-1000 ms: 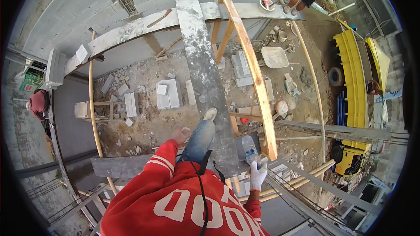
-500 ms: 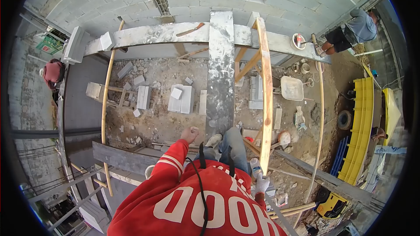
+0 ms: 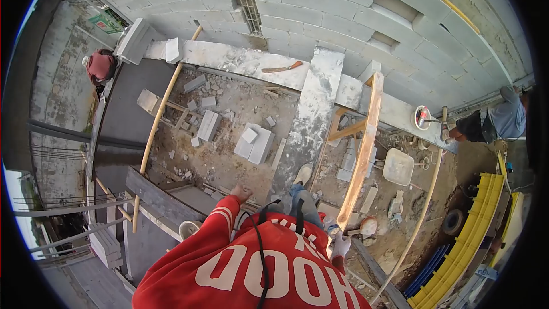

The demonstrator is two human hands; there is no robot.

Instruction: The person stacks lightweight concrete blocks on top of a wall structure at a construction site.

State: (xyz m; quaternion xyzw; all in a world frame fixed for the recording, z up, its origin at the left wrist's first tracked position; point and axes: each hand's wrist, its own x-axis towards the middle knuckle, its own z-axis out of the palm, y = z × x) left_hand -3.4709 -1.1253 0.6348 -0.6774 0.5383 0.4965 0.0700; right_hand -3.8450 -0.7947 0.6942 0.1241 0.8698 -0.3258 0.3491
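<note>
My bare left hand (image 3: 242, 193) hangs in the air at the end of the red sleeve, over the ground beside the grey-white plank (image 3: 311, 117). Its fingers look loosely apart, with nothing in them. By my right hip, my gloved right hand (image 3: 341, 246) is closed round a clear plastic bottle (image 3: 331, 228), partly hidden by the glove and sleeve. A light-coloured shoe (image 3: 303, 174) of mine rests on the near end of the plank. Just right of it slants a wooden beam (image 3: 361, 157), close to the bottle.
A saw (image 3: 282, 67) lies on the ledge (image 3: 229, 59) along the block wall. Farther right on it stands a white bucket (image 3: 422, 119). Below are pale blocks (image 3: 254, 144) and a wheelbarrow (image 3: 398, 167). One person (image 3: 102, 67) is far left, another (image 3: 497, 120) far right.
The view has turned and shifted, so the plank now slants right. One foot has stepped forward onto the plank. The right hand still holds the bottle at my side.
</note>
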